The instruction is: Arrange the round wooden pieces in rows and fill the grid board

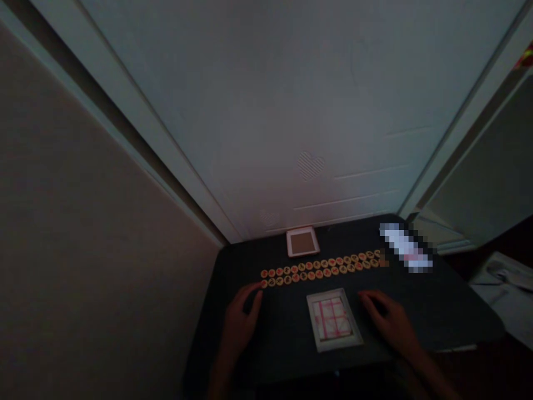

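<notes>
Two long rows of round wooden xiangqi pieces (318, 274), marked in red and dark characters, run across the dark table. At the left end of the nearer row, my left hand (244, 316) has its index finger and thumb closed at the edge of the end xiangqi piece (264, 284), which lies flat in line with the others. My right hand (385, 316) rests right of an open white box (313, 328), thumb and index tips together and nothing visible between them. Inside that box lies a folded white sheet with pink lines (333, 318).
A shallow box or lid with a brown inside (302, 243) lies at the table's back, near the white panel (266, 166). A bright pixelated object (406, 247) is at the back right. The dark table (287, 344) has a wall close on its left.
</notes>
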A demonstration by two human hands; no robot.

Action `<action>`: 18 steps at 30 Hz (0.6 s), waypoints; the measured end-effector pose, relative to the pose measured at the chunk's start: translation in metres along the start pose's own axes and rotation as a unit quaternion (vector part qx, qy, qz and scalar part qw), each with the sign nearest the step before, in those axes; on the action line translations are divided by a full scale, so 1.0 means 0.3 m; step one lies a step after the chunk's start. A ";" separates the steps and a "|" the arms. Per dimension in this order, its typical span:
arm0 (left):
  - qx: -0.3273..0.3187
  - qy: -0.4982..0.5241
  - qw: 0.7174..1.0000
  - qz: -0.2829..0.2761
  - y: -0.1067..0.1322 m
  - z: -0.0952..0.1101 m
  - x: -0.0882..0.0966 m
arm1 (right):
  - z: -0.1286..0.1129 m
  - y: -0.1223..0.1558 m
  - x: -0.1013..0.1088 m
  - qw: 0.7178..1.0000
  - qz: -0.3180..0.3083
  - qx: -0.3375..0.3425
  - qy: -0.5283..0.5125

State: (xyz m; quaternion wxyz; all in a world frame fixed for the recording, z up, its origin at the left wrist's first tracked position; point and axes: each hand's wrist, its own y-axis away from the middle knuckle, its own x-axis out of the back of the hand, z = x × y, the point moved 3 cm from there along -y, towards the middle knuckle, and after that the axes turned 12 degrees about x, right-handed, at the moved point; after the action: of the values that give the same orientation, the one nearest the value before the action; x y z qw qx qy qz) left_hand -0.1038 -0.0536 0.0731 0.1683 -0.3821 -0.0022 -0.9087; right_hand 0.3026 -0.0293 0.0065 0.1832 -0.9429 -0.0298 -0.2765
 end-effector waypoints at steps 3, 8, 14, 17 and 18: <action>-0.006 -0.007 1.000 -0.007 -0.076 -0.029 0.004 | 0.000 0.005 0.002 1.000 0.007 -0.012 0.004; -0.044 -0.024 0.998 -0.037 -0.186 -0.091 -0.057 | 0.003 0.004 0.006 1.000 0.022 -0.019 0.008; -0.079 -0.038 0.994 -0.070 -0.252 -0.134 -0.096 | 0.008 -0.002 0.001 0.999 0.016 -0.028 0.019; -0.067 -0.038 0.995 -0.069 -0.275 -0.142 -0.090 | 0.010 -0.004 -0.001 0.999 0.024 -0.031 0.018; -0.061 -0.039 0.995 -0.069 -0.281 -0.142 -0.087 | 0.010 -0.004 -0.001 0.999 0.026 -0.034 0.017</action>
State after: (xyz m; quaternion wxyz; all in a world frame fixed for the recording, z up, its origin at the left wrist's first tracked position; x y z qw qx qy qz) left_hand -0.1423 0.0282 0.0352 0.0816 -0.4262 0.0207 -0.9007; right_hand 0.3037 -0.0270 0.0044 0.1591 -0.9442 0.0072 -0.2883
